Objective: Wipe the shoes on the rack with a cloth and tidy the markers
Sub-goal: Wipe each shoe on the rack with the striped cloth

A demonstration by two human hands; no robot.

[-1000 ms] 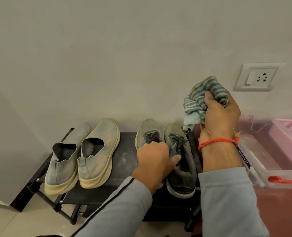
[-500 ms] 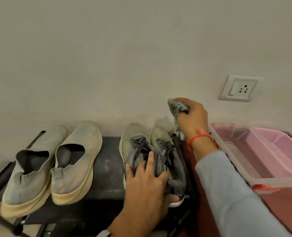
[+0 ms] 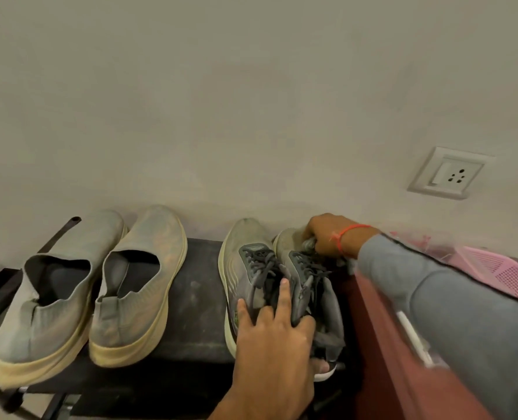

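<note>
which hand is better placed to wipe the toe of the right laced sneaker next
The right hand. It already grips the cloth on that laced sneaker's toe, while the left hand rests across the heels, steadying the pair.

Left hand (image 3: 277, 338) flat, fingers spread over heels of laced shoes (image 3: 282, 286); right hand (image 3: 327, 237) curled at their toes.
</note>
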